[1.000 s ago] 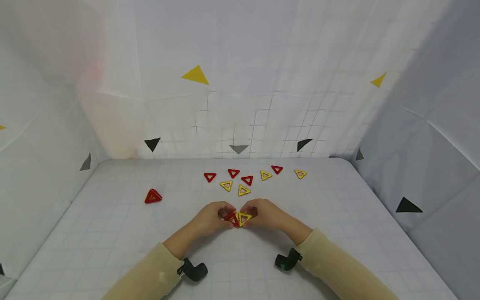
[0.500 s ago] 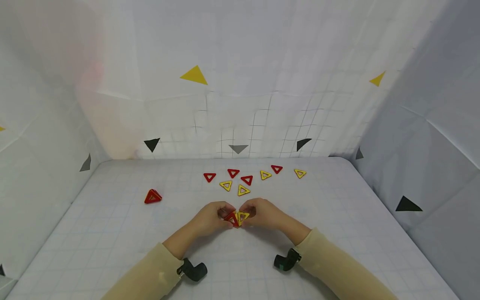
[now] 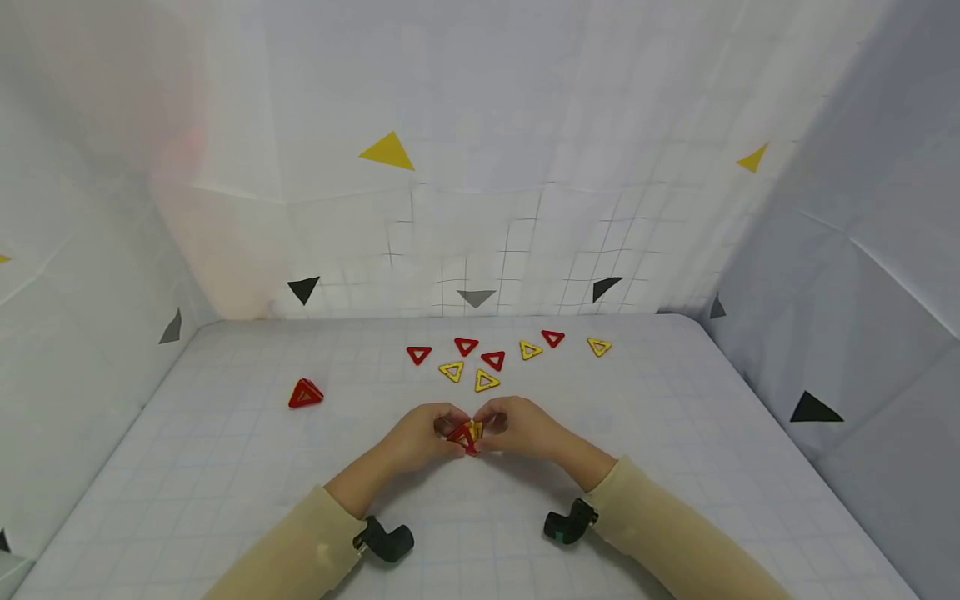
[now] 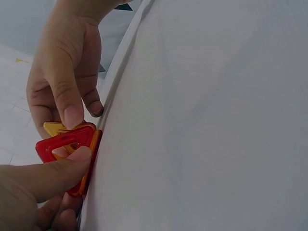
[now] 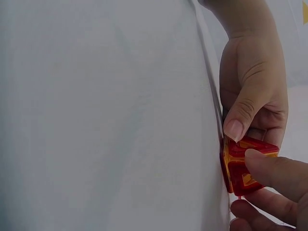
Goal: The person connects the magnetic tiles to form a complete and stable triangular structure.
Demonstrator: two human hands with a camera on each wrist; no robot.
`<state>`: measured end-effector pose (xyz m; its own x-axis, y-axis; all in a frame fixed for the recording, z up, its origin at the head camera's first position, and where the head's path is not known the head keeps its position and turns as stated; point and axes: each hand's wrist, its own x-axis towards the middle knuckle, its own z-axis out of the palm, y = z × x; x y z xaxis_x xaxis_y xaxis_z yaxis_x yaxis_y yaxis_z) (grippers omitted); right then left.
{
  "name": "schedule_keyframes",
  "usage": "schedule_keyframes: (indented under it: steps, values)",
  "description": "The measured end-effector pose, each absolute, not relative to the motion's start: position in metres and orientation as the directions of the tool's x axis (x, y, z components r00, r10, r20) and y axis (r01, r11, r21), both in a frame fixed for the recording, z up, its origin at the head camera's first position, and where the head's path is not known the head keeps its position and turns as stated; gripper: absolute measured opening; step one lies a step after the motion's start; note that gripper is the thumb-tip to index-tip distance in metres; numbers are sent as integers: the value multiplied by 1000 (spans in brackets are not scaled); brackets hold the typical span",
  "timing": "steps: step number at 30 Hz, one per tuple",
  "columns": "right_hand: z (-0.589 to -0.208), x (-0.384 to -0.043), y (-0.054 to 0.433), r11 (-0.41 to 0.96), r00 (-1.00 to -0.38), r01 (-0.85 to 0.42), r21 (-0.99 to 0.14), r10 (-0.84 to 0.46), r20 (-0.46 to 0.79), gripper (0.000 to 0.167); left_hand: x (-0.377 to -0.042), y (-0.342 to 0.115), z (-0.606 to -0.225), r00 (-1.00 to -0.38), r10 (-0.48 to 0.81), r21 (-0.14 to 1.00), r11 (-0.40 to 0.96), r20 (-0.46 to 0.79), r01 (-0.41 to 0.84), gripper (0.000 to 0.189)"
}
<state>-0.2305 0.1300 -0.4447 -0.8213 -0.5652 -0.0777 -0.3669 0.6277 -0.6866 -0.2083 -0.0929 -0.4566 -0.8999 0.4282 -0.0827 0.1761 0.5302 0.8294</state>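
Near the middle of the table in the head view, my left hand grips a small cluster of triangular tiles by its red triangle tile. Across from it, my right hand pinches the cluster's yellow triangle tile, which stands steeply against the red one. In the left wrist view, a thumb lies on the red face and the other thumb presses the top corner beside the yellow tile. From the right wrist, the joined red and orange-yellow tiles look like a closed, pyramid-like shape. Fingers hide its back.
A red pyramid of joined tiles stands at the left. Several loose triangle tiles lie flat beyond the hands, among them a red tile and a yellow tile. White sheeting walls the table's back and sides.
The yellow tile, spread out to the right of the red one a second ago, has swung up and leftward against it. My right hand has shifted slightly left; my left hand stays put.
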Motion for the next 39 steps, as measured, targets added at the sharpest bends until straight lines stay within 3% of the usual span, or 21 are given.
schedule_keyframes:
  steps: [14, 39]
  values:
    - [-441, -228, 125, 669, -846, -353, -654, -528, -82, 30, -210, -95, -461, -896, 442, 830, 518, -51, 208, 35]
    - [-442, -229, 125, 639, -834, -358, -681, -547, -74, 30, -211, -100, -462, -893, 449, 833, 507, -38, 220, 31]
